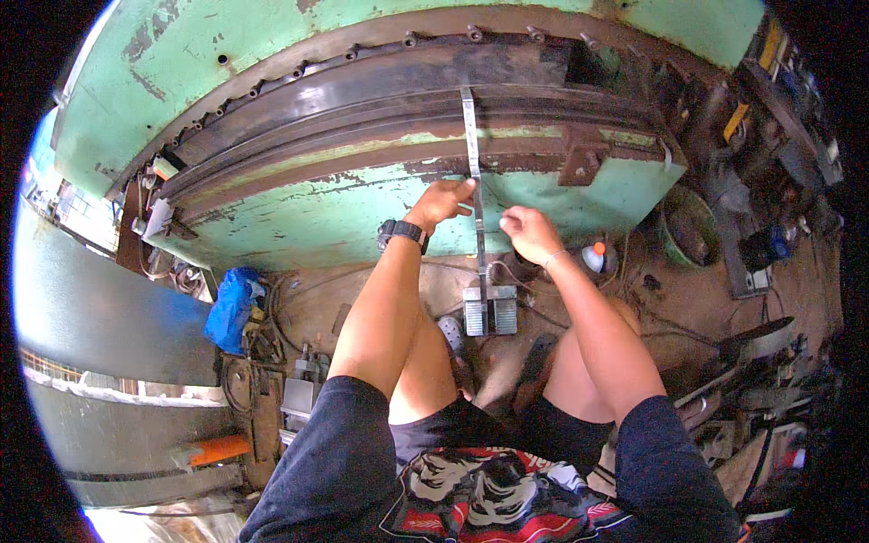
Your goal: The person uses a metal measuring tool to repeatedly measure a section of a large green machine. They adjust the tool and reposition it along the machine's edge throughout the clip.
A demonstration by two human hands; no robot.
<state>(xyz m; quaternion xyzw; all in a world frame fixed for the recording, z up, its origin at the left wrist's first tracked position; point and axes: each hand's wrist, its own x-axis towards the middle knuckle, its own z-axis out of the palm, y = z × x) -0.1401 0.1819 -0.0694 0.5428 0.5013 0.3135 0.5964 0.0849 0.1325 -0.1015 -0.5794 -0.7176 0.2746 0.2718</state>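
A long, narrow metal strip [471, 136] runs from the dark die of a green press machine [299, 213] toward me, over the machine's front edge. My left hand [443, 203], with a black watch on its wrist, is closed on the strip's left edge, thumb on top and fingers partly under it. Just right of the strip, apart from it, my right hand [532, 233] has its fingers curled together; whether anything is in them is hidden. Below the strip's near end, a ribbed metal foot pedal [503, 312] stands on the floor between my feet.
A row of bolts [410, 39] lines the upper beam. On the right are a bottle with an orange cap [594, 257] and a green bucket [688, 228]. A blue cloth or bag [235, 309] lies at left beside large metal sheets [109, 299]. Cables [674, 328] trail over the floor.
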